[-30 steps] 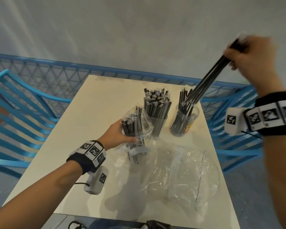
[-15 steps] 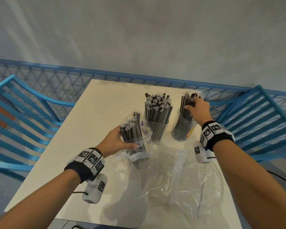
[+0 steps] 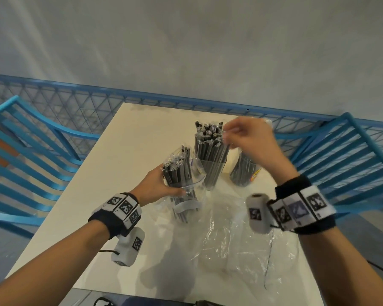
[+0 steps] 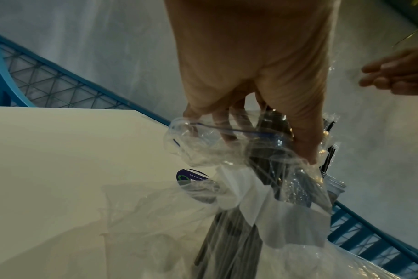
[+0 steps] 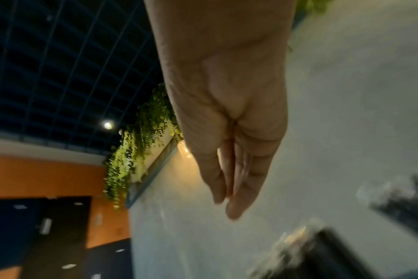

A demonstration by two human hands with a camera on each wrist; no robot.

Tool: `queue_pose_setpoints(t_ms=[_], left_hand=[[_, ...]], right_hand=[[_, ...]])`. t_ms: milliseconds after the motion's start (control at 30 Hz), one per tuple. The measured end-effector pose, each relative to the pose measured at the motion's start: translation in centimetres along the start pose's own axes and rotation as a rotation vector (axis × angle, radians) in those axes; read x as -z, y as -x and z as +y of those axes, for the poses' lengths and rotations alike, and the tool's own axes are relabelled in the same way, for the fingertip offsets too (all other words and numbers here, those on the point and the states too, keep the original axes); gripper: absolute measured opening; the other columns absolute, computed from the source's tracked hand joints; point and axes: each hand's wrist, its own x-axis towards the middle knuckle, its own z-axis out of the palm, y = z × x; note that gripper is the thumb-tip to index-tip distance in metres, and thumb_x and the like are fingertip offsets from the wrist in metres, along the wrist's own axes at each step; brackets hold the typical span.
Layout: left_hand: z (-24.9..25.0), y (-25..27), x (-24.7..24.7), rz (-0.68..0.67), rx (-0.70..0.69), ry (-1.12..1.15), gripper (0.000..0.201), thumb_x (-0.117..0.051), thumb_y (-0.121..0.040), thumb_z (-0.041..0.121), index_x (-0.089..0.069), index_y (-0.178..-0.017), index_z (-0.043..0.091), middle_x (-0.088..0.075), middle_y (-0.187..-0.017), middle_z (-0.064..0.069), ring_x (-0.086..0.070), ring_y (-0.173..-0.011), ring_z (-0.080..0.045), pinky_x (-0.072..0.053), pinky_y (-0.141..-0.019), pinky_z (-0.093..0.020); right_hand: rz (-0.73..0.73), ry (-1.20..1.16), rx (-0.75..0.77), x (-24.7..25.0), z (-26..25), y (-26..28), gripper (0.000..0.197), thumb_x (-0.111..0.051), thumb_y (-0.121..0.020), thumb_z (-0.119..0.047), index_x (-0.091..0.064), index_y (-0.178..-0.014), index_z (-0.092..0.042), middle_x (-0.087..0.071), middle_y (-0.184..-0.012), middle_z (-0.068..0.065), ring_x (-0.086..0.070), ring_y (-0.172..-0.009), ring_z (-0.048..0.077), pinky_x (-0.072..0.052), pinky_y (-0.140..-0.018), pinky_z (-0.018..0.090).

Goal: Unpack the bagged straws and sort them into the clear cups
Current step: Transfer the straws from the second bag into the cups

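While gripped round the bagged straws (image 3: 179, 171), left hand (image 3: 156, 186) keeps the bundle near upright on the worktop (image 3: 111, 173), fingers curled round the clear bag (image 4: 210, 149) about mid-height; thumb side toward the body. Long axis of the straws: close to vertical, tops leaning slightly away from the wrist, open ends showing above the bag mouth. Bag zip strip folded down just below the fingers in the left wrist view.

Right hand (image 3: 245, 138) in the air, blurred, empty as far as visible; fingers straight and held together in the right wrist view (image 5: 229, 169), clamped on nothing. Positioned beyond and to the right of the left hand, just above the middle cup (image 3: 210, 171), with the far-right cup (image 3: 244, 173) under and behind its palm. Both cups hold dark straws standing upright; middle cup looks packed full.

Key relation: bundle tops lie down and to the left of the right hand's fingertips, toward the body. Right hand is the free one and the nearer to the straw tops; left hand is occupied as the holder. Judgement: next grasp calls for a downward pinch along the vertical axis and a straight upward pull, so the bag stays put.

Loose clear plastic (image 3: 241, 250) spread flat on the worktop, right of the left wrist. Risk, as a judgement: snagging bag film together with the straws.
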Motion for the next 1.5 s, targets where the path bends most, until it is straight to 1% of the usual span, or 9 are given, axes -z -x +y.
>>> queue_pose_setpoints(t_ms=[233, 367, 533, 667, 800, 1033, 1200, 1400, 1500], left_hand=[[0.1, 0.2, 0.0, -0.03, -0.013, 0.053, 0.073, -0.091, -0.064, 0.014, -0.058, -0.13, 0.016, -0.068, -0.116, 0.008, -0.062, -0.105, 0.001, -0.045, -0.084, -0.007], [-0.4, 0.3, 0.3, -0.015, 0.008, 0.071, 0.07, -0.091, -0.063, 0.009, -0.061, -0.126, 0.015, -0.071, -0.112, 0.005, -0.065, -0.099, -0.003, -0.048, -0.079, -0.008], [-0.4, 0.3, 0.6, -0.012, -0.01, 0.042, 0.079, -0.092, -0.056, 0.027, -0.061, -0.128, 0.019, -0.07, -0.116, 0.005, -0.064, -0.107, -0.008, -0.049, -0.091, -0.02], [-0.5, 0.1, 0.4, -0.005, -0.007, 0.032, 0.077, -0.093, -0.061, 0.021, -0.059, -0.13, 0.017, -0.069, -0.119, 0.004, -0.062, -0.111, -0.011, -0.047, -0.096, -0.023], [-0.2, -0.1, 0.0, -0.023, -0.017, 0.035, 0.076, -0.091, -0.063, 0.017, -0.058, -0.131, 0.016, -0.067, -0.113, 0.01, -0.061, -0.106, -0.005, -0.043, -0.085, -0.004], [-0.1, -0.4, -0.5, 0.002, -0.033, 0.105, 0.092, -0.091, -0.064, 0.012, -0.037, -0.138, 0.015, -0.058, -0.127, 0.008, -0.056, -0.117, -0.007, -0.044, -0.099, -0.025], [0.3, -0.4, -0.7, -0.027, -0.037, 0.034, 0.086, -0.091, -0.057, 0.03, -0.052, -0.134, 0.018, -0.066, -0.121, 0.004, -0.06, -0.113, -0.014, -0.046, -0.098, -0.029], [0.1, -0.5, -0.7, -0.013, -0.02, -0.002, 0.063, -0.09, -0.065, 0.014, -0.062, -0.122, 0.019, -0.068, -0.105, 0.01, -0.061, -0.095, 0.001, -0.045, -0.081, -0.016], [0.3, -0.4, -0.7, -0.004, -0.017, -0.009, 0.068, -0.09, -0.065, 0.017, -0.059, -0.126, 0.02, -0.066, -0.108, 0.01, -0.06, -0.098, -0.003, -0.042, -0.08, -0.007]], right_hand=[[-0.405, 0.174, -0.176, -8.0, -0.3, 1.3, 0.083, -0.08, -0.077, -0.029, -0.034, -0.145, -0.02, -0.055, -0.119, 0.004, -0.063, -0.1, 0.023, -0.049, -0.083, 0.03], [-0.337, 0.188, -0.042, -9.1, 0.4, 1.3, 0.04, -0.078, -0.079, -0.027, -0.062, -0.114, -0.02, -0.051, -0.103, -0.006, -0.059, -0.083, 0.017, -0.052, -0.077, 0.034], [-0.245, 0.104, 0.009, -7.9, 0.4, 1.5, 0.016, -0.072, -0.085, -0.016, -0.068, -0.1, -0.01, -0.056, -0.067, -0.015, -0.056, -0.053, 0.001, -0.04, -0.053, 0.005], [-0.158, 0.058, 0.07, -5.9, -0.1, 0.9, 0.004, -0.068, -0.088, -0.018, -0.067, -0.091, -0.015, -0.065, -0.071, -0.005, -0.062, -0.063, 0.009, -0.053, -0.068, 0.022], [-0.122, 0.112, 0.118, -4.9, -0.5, 0.9, 0.004, -0.066, -0.09, -0.021, -0.066, -0.088, -0.018, -0.068, -0.078, 0.002, -0.065, -0.074, 0.019, -0.051, -0.073, 0.026], [-0.07, 0.153, 0.183, -3.7, -0.9, 0.6, 0.004, -0.066, -0.089, -0.02, -0.067, -0.087, -0.016, -0.063, -0.074, -0.007, -0.064, -0.073, 0.02, -0.052, -0.073, 0.029], [-0.333, 0.056, 0.074, -5.2, 0.7, 0.7, 0.03, -0.072, -0.084, -0.024, -0.064, -0.113, -0.018, -0.068, -0.097, 0.002, -0.069, -0.079, 0.021, -0.059, -0.079, 0.041], [-0.416, 0.086, 0.058, -8.0, 1.7, 1.4, 0.032, -0.079, -0.078, -0.026, -0.071, -0.107, -0.015, -0.069, -0.092, -0.004, -0.066, -0.077, 0.017, -0.055, -0.074, 0.037], [-0.295, 0.075, 0.048, -8.0, 1.7, 1.4, 0.025, -0.074, -0.083, -0.027, -0.072, -0.105, -0.017, -0.062, -0.074, -0.015, -0.057, -0.062, -0.002, -0.043, -0.062, 0.016]])
